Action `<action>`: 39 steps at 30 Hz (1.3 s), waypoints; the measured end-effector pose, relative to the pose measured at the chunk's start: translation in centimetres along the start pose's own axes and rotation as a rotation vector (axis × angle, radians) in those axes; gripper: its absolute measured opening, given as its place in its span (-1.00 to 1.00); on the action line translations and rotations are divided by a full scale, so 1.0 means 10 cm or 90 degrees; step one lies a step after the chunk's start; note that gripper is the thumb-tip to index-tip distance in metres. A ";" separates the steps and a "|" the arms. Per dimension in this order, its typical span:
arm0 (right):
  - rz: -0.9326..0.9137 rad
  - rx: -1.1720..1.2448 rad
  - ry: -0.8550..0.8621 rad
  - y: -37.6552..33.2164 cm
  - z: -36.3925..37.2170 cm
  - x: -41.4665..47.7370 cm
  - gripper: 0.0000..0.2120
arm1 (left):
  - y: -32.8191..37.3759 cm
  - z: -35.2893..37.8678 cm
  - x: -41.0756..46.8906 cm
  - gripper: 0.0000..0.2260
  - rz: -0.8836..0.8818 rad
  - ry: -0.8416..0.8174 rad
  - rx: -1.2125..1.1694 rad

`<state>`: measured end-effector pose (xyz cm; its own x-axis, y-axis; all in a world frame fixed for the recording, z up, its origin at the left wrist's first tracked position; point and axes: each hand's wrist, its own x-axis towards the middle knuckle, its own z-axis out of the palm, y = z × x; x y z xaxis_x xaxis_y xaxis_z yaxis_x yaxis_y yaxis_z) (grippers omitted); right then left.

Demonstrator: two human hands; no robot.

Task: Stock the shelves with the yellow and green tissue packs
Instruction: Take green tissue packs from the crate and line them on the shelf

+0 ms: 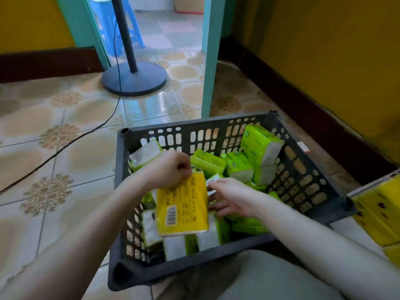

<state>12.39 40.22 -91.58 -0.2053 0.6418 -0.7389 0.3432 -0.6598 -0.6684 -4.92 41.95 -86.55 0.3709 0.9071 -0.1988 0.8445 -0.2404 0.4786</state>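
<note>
A dark plastic crate with slotted walls sits on the tiled floor, just in front of the person's knee. The left hand pinches the top edge of a yellow tissue pack, holding it upright above the crate's contents. The right hand is beside the pack with fingers loosely spread, fingertips at its right edge, gripping nothing. Green tissue packs lie jumbled in the crate. More yellow packs stand at the right edge. Beyond the crate, a fan base and its cable rest on the floor.
</note>
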 end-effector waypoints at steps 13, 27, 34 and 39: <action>-0.059 0.399 0.071 0.32 -1.52 -1.23 -0.48 | 1.86 0.29 0.75 -0.93 0.327 0.232 -0.343; -0.459 0.517 0.782 1.65 -2.13 -2.59 -0.53 | 3.57 1.05 0.51 -0.41 0.141 -0.171 -0.629; -0.423 0.630 0.645 2.36 -2.33 -3.18 -0.36 | 4.32 1.55 0.20 -0.81 0.109 -0.352 -0.724; -0.424 0.616 0.734 2.98 -2.37 -3.66 -0.38 | 4.87 1.95 -0.11 -0.62 0.097 -0.455 -0.665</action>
<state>51.87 6.32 -82.48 0.8268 0.5377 -0.1649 -0.2768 0.1338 -0.9516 43.32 22.52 -79.67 0.8363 0.4291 -0.3414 0.1914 0.3551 0.9150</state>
